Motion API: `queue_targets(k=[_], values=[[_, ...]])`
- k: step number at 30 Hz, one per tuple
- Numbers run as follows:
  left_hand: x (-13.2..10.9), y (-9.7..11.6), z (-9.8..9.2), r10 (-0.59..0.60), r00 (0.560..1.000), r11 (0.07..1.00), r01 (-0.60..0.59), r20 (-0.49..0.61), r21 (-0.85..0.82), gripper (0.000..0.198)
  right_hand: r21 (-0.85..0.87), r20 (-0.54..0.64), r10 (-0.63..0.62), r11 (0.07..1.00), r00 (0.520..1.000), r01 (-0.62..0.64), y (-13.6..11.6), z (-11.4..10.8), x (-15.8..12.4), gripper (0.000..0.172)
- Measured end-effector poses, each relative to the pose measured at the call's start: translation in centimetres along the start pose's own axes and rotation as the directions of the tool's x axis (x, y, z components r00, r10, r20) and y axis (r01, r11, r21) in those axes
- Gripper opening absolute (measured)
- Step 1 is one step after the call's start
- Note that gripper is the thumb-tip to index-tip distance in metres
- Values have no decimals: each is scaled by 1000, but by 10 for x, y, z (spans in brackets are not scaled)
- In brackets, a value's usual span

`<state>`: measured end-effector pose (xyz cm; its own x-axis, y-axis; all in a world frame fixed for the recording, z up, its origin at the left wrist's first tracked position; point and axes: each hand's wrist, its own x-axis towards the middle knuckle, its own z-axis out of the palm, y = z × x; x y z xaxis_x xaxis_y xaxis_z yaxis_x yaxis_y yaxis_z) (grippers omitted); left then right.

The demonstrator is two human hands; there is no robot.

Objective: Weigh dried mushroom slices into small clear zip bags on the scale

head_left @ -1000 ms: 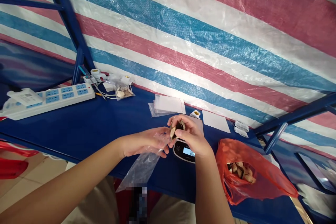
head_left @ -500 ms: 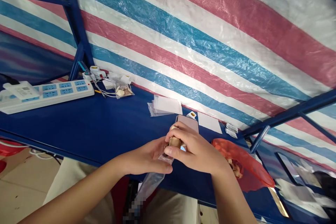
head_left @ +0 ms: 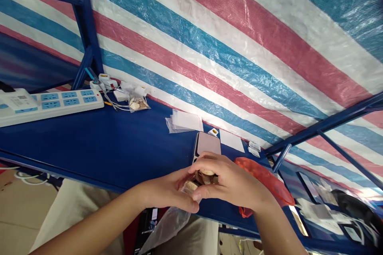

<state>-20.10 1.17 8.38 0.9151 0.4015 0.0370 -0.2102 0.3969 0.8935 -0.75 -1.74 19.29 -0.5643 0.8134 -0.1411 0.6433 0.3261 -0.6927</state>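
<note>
My left hand (head_left: 170,191) is closed round the mouth of a clear plastic bag (head_left: 172,223), whose long end hangs down over my lap. One pale piece (head_left: 190,186) shows at the bag's mouth by my left fingers. With curled fingers, my right hand (head_left: 224,179) grips several beige-brown pieces (head_left: 206,176), which look like dried mushroom, right beside that mouth. Both hands nearly touch above the near edge of the blue table (head_left: 119,143). My fingers partly hide the pieces, so I cannot tell how many there are.
A phone (head_left: 209,142) lies just beyond my hands. To the right is a red plastic bag (head_left: 263,179). White sheets (head_left: 187,120) lie along the striped tarp. A power strip (head_left: 70,105), cables and a small bag of pieces (head_left: 139,104) are at left.
Both hands have come slightly lower and nearer to me. More brown pieces now show in my right hand, and a pale one at the bag's mouth. The view has shifted a little.
</note>
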Motion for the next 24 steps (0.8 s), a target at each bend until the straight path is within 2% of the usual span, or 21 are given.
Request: queue_targets(k=[3, 5, 8, 10, 12, 15, 18, 21, 24], values=[[2, -3, -1, -16, 999, 1000, 17, 31, -14, 65, 6, 1, -31, 1000, 1000, 31, 1, -5, -7, 40], [6, -5, -1, -49, 996, 998, 52, 73, -39, 70, 24, 12, -1, 1000, 1000, 1, 0, -8, -13, 42], [17, -8, -1, -88, 985, 993, 98, 149, -60, 64, 120, 97, 122, 984, 988, -133, -1, -14, -25, 43], [31, -10, 0, -104, 971, 990, 122, 215, -75, 57, 177, 165, 226, 951, 960, -254, -1, -19, -34, 45], [50, -13, 2, -119, 946, 985, 152, 302, -87, 53, 182, 169, 302, 926, 938, -331, 0, -25, -45, 43], [87, -22, 10, -128, 884, 973, 200, 450, -116, 45, 122, 94, 340, 929, 936, -349, 4, -35, -64, 28], [124, -37, 22, -185, 788, 955, 285, 587, -81, 36, 65, 68, 344, 935, 936, -348, 11, -42, -86, 14], [151, -57, 34, -292, 683, 927, 373, 670, 23, 34, 32, 23, 359, 933, 933, -359, 19, -39, -109, 17], [164, -73, 41, -316, 631, 902, 431, 709, 18, 37, 162, 5, 423, 894, 906, -418, 29, -27, -127, 18]])
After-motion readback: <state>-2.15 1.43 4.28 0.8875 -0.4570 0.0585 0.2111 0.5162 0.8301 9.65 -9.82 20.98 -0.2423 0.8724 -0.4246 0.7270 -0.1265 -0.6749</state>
